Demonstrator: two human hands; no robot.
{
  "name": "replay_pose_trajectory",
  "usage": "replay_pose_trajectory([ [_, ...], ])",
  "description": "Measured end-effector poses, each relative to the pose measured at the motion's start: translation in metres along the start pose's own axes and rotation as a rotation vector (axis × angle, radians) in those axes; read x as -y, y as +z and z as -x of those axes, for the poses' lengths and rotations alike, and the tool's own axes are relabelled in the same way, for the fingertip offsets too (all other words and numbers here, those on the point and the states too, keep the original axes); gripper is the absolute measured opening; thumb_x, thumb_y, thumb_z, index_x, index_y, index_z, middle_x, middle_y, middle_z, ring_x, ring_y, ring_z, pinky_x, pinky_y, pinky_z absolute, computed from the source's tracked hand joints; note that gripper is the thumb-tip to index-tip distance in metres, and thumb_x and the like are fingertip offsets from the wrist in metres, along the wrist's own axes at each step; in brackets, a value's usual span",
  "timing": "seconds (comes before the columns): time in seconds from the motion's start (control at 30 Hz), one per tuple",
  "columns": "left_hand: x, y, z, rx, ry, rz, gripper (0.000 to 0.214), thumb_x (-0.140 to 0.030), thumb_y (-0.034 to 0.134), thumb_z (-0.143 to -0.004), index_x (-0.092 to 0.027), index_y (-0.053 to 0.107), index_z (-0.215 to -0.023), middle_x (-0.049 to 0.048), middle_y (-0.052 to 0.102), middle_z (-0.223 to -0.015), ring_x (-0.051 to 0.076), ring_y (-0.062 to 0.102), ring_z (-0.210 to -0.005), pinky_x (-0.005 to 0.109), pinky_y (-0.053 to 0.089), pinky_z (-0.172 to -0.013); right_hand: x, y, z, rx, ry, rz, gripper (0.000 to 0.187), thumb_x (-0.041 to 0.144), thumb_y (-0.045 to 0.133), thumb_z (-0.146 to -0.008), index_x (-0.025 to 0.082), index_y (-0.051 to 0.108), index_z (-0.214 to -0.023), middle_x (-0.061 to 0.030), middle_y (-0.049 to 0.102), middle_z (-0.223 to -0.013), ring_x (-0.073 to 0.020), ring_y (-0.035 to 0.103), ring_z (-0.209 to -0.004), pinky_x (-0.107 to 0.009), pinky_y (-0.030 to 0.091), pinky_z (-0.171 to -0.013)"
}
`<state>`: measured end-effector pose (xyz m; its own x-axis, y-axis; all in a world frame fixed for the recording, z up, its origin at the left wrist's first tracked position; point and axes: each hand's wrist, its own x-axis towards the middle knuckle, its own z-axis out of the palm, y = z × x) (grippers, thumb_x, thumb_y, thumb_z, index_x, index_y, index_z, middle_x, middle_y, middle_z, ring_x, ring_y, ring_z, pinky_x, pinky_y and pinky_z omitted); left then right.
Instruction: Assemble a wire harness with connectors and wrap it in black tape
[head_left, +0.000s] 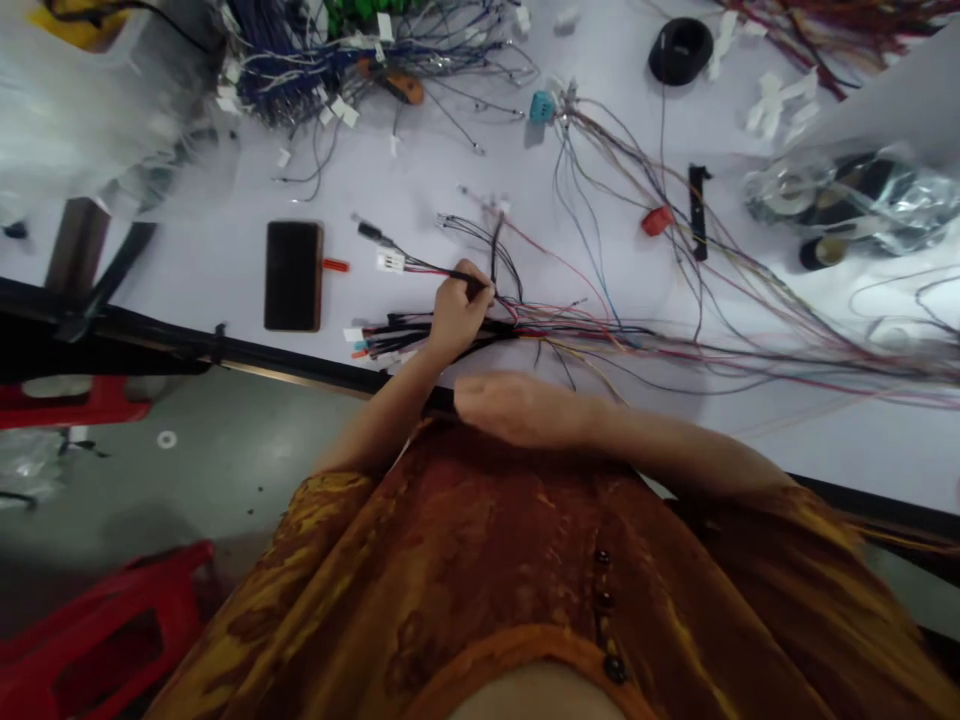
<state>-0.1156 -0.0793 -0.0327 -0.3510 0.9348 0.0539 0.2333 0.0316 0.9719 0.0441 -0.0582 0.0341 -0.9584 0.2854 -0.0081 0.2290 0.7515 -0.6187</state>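
White surface (pixel 442 170) is a total mess of wires, with a multicolour wire harness (pixel 570 335) lying across it. Left hand (pixel 459 318) has its fingers pinched on one black wire (pixel 457 274), separating it out; right hand (pixel 517 408) lies just below, fingers together, empty.

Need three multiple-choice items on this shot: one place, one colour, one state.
1. Where is the black phone-shaped slab relative to the wire bundle? A) left of it B) right of it C) on top of it
2. What colour is the stool at lower left? A) blue B) red C) white
3. What is the left hand doing? A) resting empty B) gripping the slab C) pinching a black wire

Answers:
1. A: the slab lies apart from the bundle's left end.
2. B: its plastic shows red.
3. C: the fingers close on the wire.
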Motion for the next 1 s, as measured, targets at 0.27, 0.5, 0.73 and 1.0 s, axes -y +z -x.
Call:
replay_pose_trajectory([
  [0.27, -0.007, -0.011, -0.004, 0.119, -0.091, 0.236, 0.017, -0.029, 0.074, -0.079, -0.016, 0.064, -0.078, 0.0044, 0.073, -0.087, 0.012, 0.069, -0.068, 0.028, 0.060, -0.070, -0.126, -0.052, -0.031, -0.617, 0.538, 0.143, 0.013, 0.031, 0.063, -0.090, 0.018, 0.060, -0.093, -0.0079, 0.058, -0.092, -0.0245, 0.054, -0.094, -0.043, 0.046, -0.089],
  [0.5, 0.004, -0.005, -0.009, -0.040, 0.062, 0.000, 0.020, -0.033, 0.074, -0.082, -0.018, 0.063, -0.074, 0.0011, 0.069, -0.076, 0.014, 0.065, -0.071, 0.027, 0.054, -0.068, -0.070, 0.016, -0.029, -0.445, 0.336, -0.243, 0.011, 0.023, 0.059, -0.084, 0.018, 0.062, -0.093, -0.0044, 0.064, -0.092, -0.0177, 0.056, -0.083, -0.032, 0.046, -0.081],
  [0.73, -0.008, -0.036, -0.014, 0.302, 0.257, -0.372, 0.034, -0.036, 0.062, -0.094, -0.017, 0.064, -0.123, 0.0135, 0.070, -0.123, 0.020, 0.067, -0.102, 0.030, 0.053, -0.084, -0.067, 0.032, -0.027, -0.616, 0.325, -0.313, 0.010, 0.027, 0.055, -0.089, 0.021, 0.060, -0.084, -0.0038, 0.062, -0.085, -0.0180, 0.057, -0.081, -0.031, 0.045, -0.078],
  [1.0, -0.024, -0.050, -0.024, 0.386, 0.456, -0.899, 0.011, -0.021, 0.057, -0.096, -0.020, 0.068, -0.098, 0.0122, 0.071, -0.105, 0.031, 0.062, -0.107, 0.044, 0.046, -0.093, -0.068, 0.042, -0.028, -0.603, 0.356, -0.163, 0.021, 0.030, 0.048, -0.098, 0.020, 0.066, -0.099, -0.0087, 0.069, -0.097, -0.0212, 0.062, -0.095, -0.035, 0.046, -0.092],
])
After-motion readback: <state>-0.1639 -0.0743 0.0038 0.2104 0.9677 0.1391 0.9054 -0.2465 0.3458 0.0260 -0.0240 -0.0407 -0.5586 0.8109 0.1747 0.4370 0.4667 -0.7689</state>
